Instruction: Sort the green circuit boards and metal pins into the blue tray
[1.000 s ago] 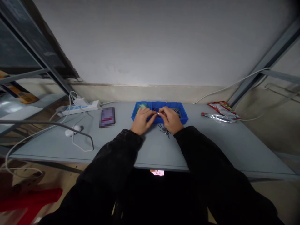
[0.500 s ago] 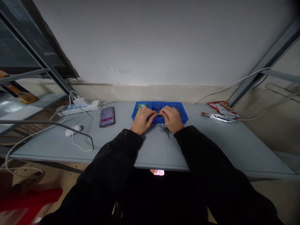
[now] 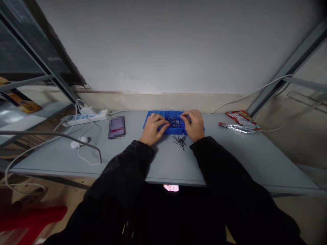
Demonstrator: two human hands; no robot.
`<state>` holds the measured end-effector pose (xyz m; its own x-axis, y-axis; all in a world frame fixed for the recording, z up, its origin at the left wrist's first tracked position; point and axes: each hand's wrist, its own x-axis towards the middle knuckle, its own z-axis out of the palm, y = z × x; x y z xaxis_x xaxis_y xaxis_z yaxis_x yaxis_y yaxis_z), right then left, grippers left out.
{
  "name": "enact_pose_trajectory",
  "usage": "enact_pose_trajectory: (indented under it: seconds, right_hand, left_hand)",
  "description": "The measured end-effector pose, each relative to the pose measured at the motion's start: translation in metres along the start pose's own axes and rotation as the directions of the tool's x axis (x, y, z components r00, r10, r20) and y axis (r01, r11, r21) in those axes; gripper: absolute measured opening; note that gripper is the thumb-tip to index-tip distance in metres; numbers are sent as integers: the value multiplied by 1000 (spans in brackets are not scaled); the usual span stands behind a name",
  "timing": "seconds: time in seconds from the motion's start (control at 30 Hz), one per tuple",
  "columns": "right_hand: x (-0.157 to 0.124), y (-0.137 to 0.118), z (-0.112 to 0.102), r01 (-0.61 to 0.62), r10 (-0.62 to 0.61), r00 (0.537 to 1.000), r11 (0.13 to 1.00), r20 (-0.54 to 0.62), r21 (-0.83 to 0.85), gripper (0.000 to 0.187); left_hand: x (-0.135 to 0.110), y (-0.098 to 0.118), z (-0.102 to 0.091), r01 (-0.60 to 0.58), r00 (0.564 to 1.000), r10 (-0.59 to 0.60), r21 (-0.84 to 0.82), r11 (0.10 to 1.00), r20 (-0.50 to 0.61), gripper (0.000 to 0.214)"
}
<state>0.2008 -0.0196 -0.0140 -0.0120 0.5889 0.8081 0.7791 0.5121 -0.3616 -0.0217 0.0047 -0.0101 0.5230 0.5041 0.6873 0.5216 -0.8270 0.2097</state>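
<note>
A blue plastic compartment tray [image 3: 153, 117] lies at the far edge of the grey table [image 3: 230, 153]. Its middle compartment holds several dark metal nails or screws [image 3: 175, 122]. My left hand [image 3: 153, 127] rests over the tray's left part, its fingertips at the middle compartment. My right hand [image 3: 194, 124] covers the tray's right end, with the fingertips reaching toward the far rim of the middle compartment. Whether either hand pinches a small piece is too small to tell. A loose heap of the same dark pieces [image 3: 180, 141] lies on the table just in front of the tray, between my wrists.
A blurred phone [image 3: 117, 127] lies left of the tray. Further left are a white power strip [image 3: 85, 117], a small white round object [image 3: 76, 144] and white cables. Red and silver foil packets [image 3: 238, 124] lie at right. Metal shelf frames stand at both sides.
My hands have moved apart from their meeting point over the tray. The right hand has shifted right and farther away, and the pieces in the middle compartment now show between my hands.
</note>
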Motion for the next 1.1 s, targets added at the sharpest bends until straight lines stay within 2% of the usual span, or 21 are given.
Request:
enact_pose_trajectory:
  seconds: [0.1,0.17,0.37,0.57,0.8,0.93,1.1]
  right_hand:
    - [-2,2,3,-43,42,999,995,-12,-88,18]
    - [-2,2,4,-53,53,999,993,-2,-106,21]
    - [-5,-2,9,-52,57,996,996,63,-78,12]
    - [-6,-3,11,-42,48,995,997,89,-64,11]
    - [-5,-8,7,-28,31,997,998,64,-51,13]
    - [-4,-15,3,-9,10,999,1000,45,-16,25]
    - [-5,-19,2,75,-76,990,997,116,9,28]
  left_hand:
    - [-1,4,2,-143,982,139,25,989,127,18]
    - [-1,10,5,-203,963,188,63,977,192,17]
    - [-3,22,15,-250,936,194,169,953,293,9]
    - [-5,19,18,-229,946,176,176,957,272,8]
    - [-3,21,12,-232,954,193,155,960,230,15]
    - [-1,21,9,-185,973,167,109,977,156,17]
    - [-1,16,9,-45,998,40,125,991,42,20]
